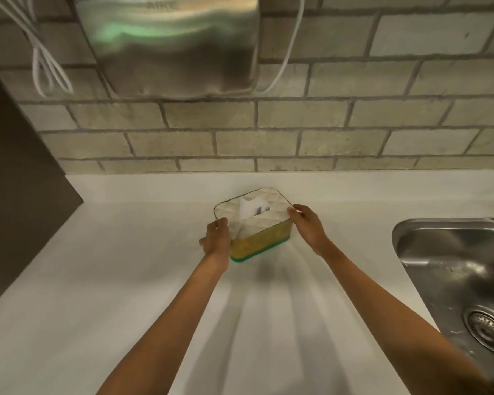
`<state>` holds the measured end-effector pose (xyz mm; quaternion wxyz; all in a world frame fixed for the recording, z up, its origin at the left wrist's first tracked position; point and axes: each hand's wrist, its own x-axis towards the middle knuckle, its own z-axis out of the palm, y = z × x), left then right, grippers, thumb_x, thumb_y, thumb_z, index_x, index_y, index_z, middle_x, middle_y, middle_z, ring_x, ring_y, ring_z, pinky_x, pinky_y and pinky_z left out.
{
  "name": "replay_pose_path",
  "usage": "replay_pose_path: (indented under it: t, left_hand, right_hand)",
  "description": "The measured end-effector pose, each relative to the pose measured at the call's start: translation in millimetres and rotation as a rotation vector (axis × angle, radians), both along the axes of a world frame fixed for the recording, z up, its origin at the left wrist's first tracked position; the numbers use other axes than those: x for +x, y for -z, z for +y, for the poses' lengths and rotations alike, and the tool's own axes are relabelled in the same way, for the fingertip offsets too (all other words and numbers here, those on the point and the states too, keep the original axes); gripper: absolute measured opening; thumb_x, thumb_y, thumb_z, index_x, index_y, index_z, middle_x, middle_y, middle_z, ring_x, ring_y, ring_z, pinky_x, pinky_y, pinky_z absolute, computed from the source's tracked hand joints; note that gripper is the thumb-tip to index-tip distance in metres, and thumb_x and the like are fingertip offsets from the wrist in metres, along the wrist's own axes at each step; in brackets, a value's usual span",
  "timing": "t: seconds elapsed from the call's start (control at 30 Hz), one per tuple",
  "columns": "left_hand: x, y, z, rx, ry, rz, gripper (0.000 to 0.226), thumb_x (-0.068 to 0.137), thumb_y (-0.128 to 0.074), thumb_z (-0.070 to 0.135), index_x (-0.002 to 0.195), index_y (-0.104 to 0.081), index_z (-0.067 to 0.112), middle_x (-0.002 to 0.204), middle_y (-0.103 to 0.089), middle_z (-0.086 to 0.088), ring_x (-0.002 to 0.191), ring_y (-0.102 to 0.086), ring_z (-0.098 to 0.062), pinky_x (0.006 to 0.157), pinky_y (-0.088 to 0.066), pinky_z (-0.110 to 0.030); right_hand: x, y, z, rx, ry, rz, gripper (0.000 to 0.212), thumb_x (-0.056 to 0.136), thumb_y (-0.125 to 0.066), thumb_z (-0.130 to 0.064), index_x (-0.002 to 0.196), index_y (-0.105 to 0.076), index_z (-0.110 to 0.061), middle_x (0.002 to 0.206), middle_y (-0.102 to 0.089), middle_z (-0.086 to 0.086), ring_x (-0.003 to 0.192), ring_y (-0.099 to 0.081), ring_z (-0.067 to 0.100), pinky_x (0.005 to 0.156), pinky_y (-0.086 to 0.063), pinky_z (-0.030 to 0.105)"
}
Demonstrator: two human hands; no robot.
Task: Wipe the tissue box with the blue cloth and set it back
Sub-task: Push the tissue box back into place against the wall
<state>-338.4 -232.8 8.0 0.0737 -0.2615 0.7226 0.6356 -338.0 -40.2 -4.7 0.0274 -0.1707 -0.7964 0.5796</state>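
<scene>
Left fingers: the left hand (216, 238) presses the near-left end of the tissue box (257, 225); its fingers are curled against that end, thumb up by the lid edge.
Right fingers: the right hand (307, 223) holds the right end, fingers bent over the lid's corner.
Tissue box: rounded rectangle with a white quilted lid, a white tissue (251, 209) standing out of the slot, yellow patterned sides and a green base band.
Place: on the white table (126, 280), toward its far edge, angled to the brick wall (297, 132).
Right edge: steel sink (445, 266).
Wall: metal dispenser (171, 44), white cables (44, 67).
</scene>
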Motion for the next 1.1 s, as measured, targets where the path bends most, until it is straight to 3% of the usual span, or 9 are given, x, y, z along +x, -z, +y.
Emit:
replay_pose_path:
  t: [0.17,0.33,0.43,0.6,0.87,1.1]
  left_hand:
    - [-37,-8,4,-0.027,0.026,0.008,0.049,0.097,-0.032,0.037,0.134,-0.046,0.008,0.141,-0.045,-0.017,0.130,-0.040,-0.035,0.110,-0.035,-0.047]
    - [-55,-12,5,0.015,0.077,0.076,0.056,0.097,-0.028,0.047,0.143,-0.036,0.016,0.147,-0.039,-0.014,0.131,-0.041,-0.035,0.111,-0.034,-0.050]
    - [-64,-15,7,0.064,0.100,0.114,0.058,0.096,-0.027,0.050,0.146,-0.031,0.019,0.150,-0.038,-0.011,0.132,-0.042,-0.033,0.111,-0.036,-0.049]
    - [-78,-16,11,0.087,0.110,0.125,0.062,0.095,-0.026,0.053,0.148,-0.025,0.021,0.151,-0.036,-0.010,0.133,-0.041,-0.031,0.112,-0.035,-0.047]
    - [-87,-12,10,0.077,0.115,0.123,0.065,0.094,-0.028,0.056,0.148,-0.025,0.021,0.151,-0.036,-0.010,0.134,-0.040,-0.032,0.112,-0.035,-0.047]
    - [-83,-15,6,0.037,0.125,0.120,0.065,0.095,-0.027,0.055,0.150,-0.022,0.021,0.153,-0.033,-0.009,0.136,-0.037,-0.031,0.112,-0.031,-0.043]
  right_hand:
    - [-12,-1,-2,0.007,0.040,0.030,0.046,0.090,-0.054,-0.036,0.129,-0.051,-0.011,0.121,-0.062,0.014,0.105,-0.059,0.025,0.087,-0.043,0.030]
    - [-20,2,-7,-0.016,0.086,0.073,0.042,0.091,-0.053,-0.033,0.126,-0.053,-0.011,0.121,-0.062,0.014,0.093,-0.053,0.016,0.080,-0.043,0.026]
    - [-25,3,-10,-0.027,0.102,0.076,0.044,0.091,-0.052,-0.035,0.128,-0.051,-0.011,0.121,-0.061,0.014,0.093,-0.053,0.016,0.079,-0.043,0.026]
    - [-34,0,-10,-0.039,0.104,0.047,0.047,0.091,-0.051,-0.037,0.130,-0.048,-0.011,0.123,-0.059,0.014,0.105,-0.057,0.025,0.091,-0.046,0.036]
    - [-39,4,-10,-0.037,0.118,0.028,0.047,0.091,-0.050,-0.040,0.129,-0.048,-0.013,0.122,-0.061,0.013,0.104,-0.057,0.024,0.093,-0.046,0.037]
    - [-36,1,-9,-0.039,0.098,-0.036,0.054,0.091,-0.046,-0.045,0.135,-0.042,-0.014,0.128,-0.057,0.015,0.114,-0.055,0.028,0.096,-0.045,0.035]
